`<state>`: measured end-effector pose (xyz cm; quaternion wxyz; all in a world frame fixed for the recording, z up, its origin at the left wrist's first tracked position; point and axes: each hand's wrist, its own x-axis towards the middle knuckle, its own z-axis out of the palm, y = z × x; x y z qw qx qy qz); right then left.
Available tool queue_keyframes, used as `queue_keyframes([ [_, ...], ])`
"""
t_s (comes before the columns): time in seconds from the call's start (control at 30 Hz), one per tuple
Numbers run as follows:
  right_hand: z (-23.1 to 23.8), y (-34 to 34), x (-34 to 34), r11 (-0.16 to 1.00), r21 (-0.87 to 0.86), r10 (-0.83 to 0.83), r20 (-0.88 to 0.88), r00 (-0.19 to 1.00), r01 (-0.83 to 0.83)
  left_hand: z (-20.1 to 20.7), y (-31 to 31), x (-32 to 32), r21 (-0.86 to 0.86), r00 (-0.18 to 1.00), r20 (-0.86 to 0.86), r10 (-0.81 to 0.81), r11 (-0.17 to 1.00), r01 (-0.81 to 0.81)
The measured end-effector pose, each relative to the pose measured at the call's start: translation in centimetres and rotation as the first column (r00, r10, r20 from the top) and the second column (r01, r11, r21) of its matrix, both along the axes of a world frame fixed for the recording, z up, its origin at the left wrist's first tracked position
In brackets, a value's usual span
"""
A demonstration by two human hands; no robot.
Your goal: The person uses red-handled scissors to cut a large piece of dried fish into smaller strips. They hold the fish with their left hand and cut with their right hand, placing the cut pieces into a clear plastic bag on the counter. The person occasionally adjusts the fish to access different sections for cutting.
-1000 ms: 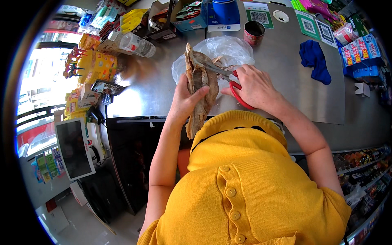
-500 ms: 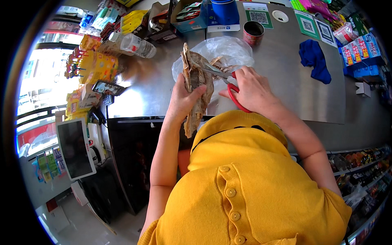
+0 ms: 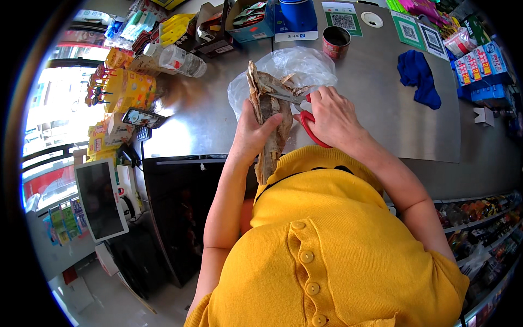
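Note:
My left hand [image 3: 251, 132] is closed round a long, stiff, brownish piece that looks like a split dried fish [image 3: 271, 143], its thumb pressed on the near face. The fish stands lengthwise, with its lower end hanging past the counter's near edge. In my right hand [image 3: 333, 115] is a pair of red-handled scissors [image 3: 294, 99]. Their blades reach left to the upper part of the fish, where the tips are hard to make out. Behind them, a clear plastic bag [image 3: 313, 61] lies crumpled on the counter with torn brown bits on it.
On the metal counter [image 3: 376, 122] stand a red-patterned cup [image 3: 336, 42] and a blue canister [image 3: 298, 15]. A dark blue cloth [image 3: 418, 79] lies to the right. A water bottle [image 3: 182, 60], a phone [image 3: 143, 117] and packaged goods line the left, near a screen [image 3: 101, 199].
My left hand and the dried fish have shifted slightly right, and the fish has turned a little. The scissors stay against its upper part, with my right hand moved slightly left.

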<state>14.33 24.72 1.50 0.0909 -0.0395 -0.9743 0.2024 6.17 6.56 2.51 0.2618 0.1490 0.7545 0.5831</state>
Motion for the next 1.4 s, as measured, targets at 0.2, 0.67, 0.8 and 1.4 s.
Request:
queue_keyframes([
  [0.2,-1.4,0.3,-1.1,0.996,0.084,-0.009,-0.06,0.998,0.014,-0.4,-0.1,-0.3,0.011,0.999,-0.008,-0.047,0.999,0.048],
  [0.67,-0.4,-0.5,-1.5,0.998,0.043,-0.045,-0.09,0.995,0.049,-0.2,-0.2,-1.1,0.106,0.995,0.096,-0.029,0.994,0.019],
  [0.8,-1.7,0.3,-2.3,0.993,0.12,0.012,-0.106,0.994,0.001,-0.3,-0.1,-0.9,0.099,0.997,0.057,-0.049,0.994,0.044],
  [1.4,-1.0,1.8,-2.8,0.632,-0.769,0.313,0.36,0.879,0.09,-1.2,-1.6,-1.1,0.17,0.992,0.057,-0.109,0.981,0.098],
])
